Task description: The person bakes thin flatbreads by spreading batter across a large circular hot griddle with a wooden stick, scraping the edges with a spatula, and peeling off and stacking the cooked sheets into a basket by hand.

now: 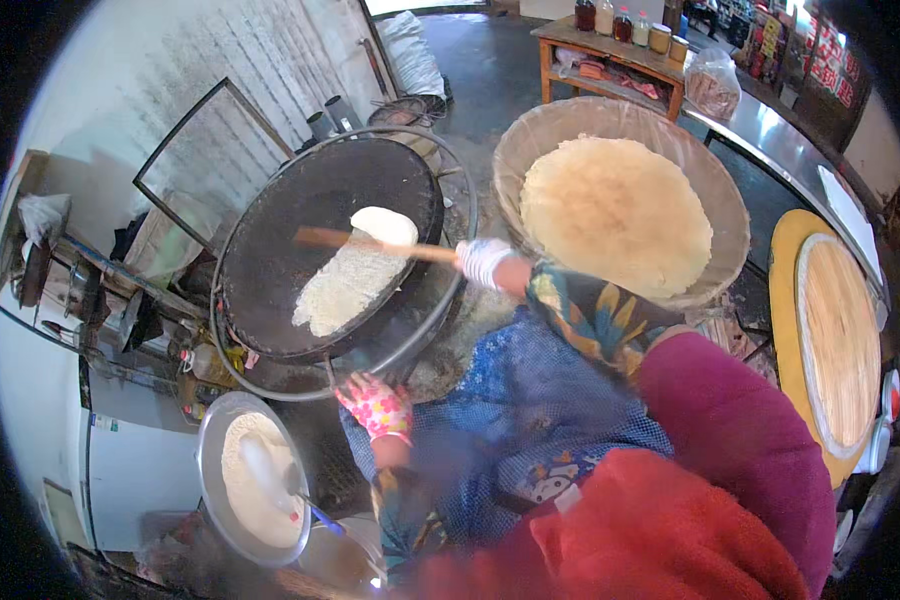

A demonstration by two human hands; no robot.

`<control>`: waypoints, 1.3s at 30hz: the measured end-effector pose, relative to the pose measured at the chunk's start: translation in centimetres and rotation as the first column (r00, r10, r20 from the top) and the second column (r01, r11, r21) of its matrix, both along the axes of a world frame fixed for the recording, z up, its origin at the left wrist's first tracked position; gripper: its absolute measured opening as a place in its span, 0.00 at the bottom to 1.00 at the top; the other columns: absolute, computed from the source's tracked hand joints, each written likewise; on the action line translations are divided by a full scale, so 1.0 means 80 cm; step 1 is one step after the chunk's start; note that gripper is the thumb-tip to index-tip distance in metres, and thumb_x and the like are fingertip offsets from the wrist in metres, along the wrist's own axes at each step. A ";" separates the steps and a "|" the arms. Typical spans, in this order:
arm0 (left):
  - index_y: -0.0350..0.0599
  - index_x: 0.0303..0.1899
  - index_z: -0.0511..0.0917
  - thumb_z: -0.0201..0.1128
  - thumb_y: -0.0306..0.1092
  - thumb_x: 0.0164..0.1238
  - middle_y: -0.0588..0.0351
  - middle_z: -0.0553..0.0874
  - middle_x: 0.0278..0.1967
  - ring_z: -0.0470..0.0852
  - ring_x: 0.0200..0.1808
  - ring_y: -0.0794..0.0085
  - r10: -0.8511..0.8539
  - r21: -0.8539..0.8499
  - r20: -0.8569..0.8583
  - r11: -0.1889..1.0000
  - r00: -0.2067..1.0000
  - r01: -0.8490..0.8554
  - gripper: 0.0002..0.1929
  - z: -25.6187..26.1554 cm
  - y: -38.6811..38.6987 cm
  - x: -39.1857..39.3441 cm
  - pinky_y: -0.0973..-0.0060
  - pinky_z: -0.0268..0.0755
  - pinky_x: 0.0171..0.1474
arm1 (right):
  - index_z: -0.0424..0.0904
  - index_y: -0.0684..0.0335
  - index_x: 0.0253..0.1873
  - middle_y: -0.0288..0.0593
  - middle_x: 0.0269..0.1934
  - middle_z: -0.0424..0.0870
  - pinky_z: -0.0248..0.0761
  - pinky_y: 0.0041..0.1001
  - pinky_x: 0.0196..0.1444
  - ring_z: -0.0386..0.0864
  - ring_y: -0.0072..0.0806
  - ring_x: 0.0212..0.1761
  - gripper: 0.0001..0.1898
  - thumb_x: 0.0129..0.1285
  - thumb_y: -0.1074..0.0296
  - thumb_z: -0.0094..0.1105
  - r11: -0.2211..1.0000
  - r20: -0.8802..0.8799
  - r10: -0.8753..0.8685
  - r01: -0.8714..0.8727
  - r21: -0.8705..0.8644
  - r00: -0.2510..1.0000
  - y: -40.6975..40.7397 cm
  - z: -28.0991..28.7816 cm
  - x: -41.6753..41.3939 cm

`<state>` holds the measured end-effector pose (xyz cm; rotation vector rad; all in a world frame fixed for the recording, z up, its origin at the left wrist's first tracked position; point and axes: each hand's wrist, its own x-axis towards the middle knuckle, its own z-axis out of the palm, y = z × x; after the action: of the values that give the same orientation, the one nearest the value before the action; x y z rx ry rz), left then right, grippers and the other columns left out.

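My right hand (485,264), in a striped white glove, grips a flat wooden spreader (330,238) that reaches over a round black griddle (292,195). Under and beside its blade, pale batter (336,291) lies in a thin, rough strip. A thicker, smooth white lump of dough (386,225) sits at the strip's upper end. My left hand (379,406), in a pink flowered glove, is at the metal ring (300,395) around the griddle, its fingers partly spread. Whether it touches the ring, I cannot tell.
Left of me, a metal bowl (214,495) contains flour and a blue-handled ladle (322,517). On the right stands a large lined basket (510,150) with stacked thin flatbreads (615,210). Beyond it are a round wooden board (840,337) and a wooden table (607,41) bearing jars and bottles.
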<state>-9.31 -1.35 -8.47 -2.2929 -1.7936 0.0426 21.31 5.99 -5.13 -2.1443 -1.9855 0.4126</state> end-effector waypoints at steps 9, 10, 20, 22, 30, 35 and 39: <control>0.36 0.57 0.72 0.51 0.56 0.58 0.45 0.70 0.61 0.61 0.67 0.57 0.142 -0.091 -0.025 0.985 0.990 -0.144 0.34 -0.002 0.020 -0.054 0.46 0.39 0.68 | 0.81 0.61 0.41 0.51 0.34 0.84 0.75 0.40 0.38 0.83 0.45 0.35 0.17 0.61 0.54 0.51 0.972 0.022 0.234 -0.233 -0.019 0.972 -0.020 0.016 -0.026; 0.36 0.56 0.72 0.51 0.56 0.58 0.46 0.70 0.62 0.61 0.67 0.57 0.158 -0.104 -0.023 0.982 0.987 -0.160 0.33 0.000 0.019 -0.059 0.46 0.39 0.68 | 0.81 0.60 0.41 0.51 0.34 0.84 0.75 0.40 0.38 0.83 0.45 0.35 0.16 0.61 0.54 0.51 0.994 0.007 0.105 -0.105 -0.008 0.994 -0.009 0.007 -0.009; 0.42 0.59 0.70 0.53 0.53 0.58 0.48 0.62 0.67 0.59 0.69 0.60 0.278 -0.150 0.004 0.950 0.961 -0.274 0.31 -0.003 0.045 -0.082 0.46 0.38 0.68 | 0.78 0.64 0.43 0.56 0.38 0.82 0.73 0.41 0.44 0.81 0.48 0.41 0.18 0.66 0.54 0.45 1.000 0.082 0.022 -0.024 0.015 0.996 0.010 0.001 0.040; 0.43 0.59 0.71 0.54 0.52 0.58 0.48 0.65 0.65 0.60 0.68 0.59 0.294 -0.204 -0.023 0.934 0.956 -0.292 0.30 0.022 0.047 -0.084 0.46 0.38 0.68 | 0.77 0.64 0.43 0.56 0.38 0.82 0.72 0.42 0.45 0.80 0.48 0.42 0.18 0.66 0.55 0.44 0.995 0.076 -0.088 0.084 0.054 0.993 0.015 0.008 0.028; 0.35 0.60 0.66 0.55 0.50 0.58 0.44 0.72 0.59 0.62 0.66 0.55 -0.057 -0.090 0.256 0.993 0.965 0.082 0.33 0.032 0.001 0.054 0.43 0.37 0.68 | 0.77 0.62 0.46 0.57 0.41 0.81 0.72 0.42 0.46 0.80 0.49 0.44 0.19 0.66 0.53 0.44 0.994 0.175 -0.093 0.102 -0.043 0.980 0.001 0.016 0.003; 0.32 0.65 0.58 0.51 0.48 0.61 0.39 0.60 0.67 0.52 0.71 0.53 0.068 -0.124 -0.006 0.990 0.998 -0.068 0.35 -0.010 -0.001 0.053 0.44 0.28 0.69 | 0.73 0.62 0.45 0.60 0.36 0.80 0.71 0.44 0.45 0.79 0.52 0.41 0.18 0.66 0.53 0.42 0.996 0.208 0.051 -0.065 0.058 0.977 -0.008 0.023 -0.028; 0.31 0.65 0.58 0.46 0.46 0.63 0.39 0.60 0.67 0.51 0.71 0.52 0.067 -0.126 -0.106 0.989 0.992 -0.080 0.33 -0.006 0.008 0.047 0.44 0.28 0.69 | 0.72 0.62 0.42 0.60 0.32 0.79 0.72 0.44 0.42 0.79 0.53 0.37 0.16 0.66 0.54 0.45 0.996 0.229 -0.076 0.066 0.052 0.970 -0.009 0.002 0.011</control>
<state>-5.59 -0.69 -8.99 -2.2648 -1.8733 0.2922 22.22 5.25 -4.93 -2.3188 -2.0035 0.1098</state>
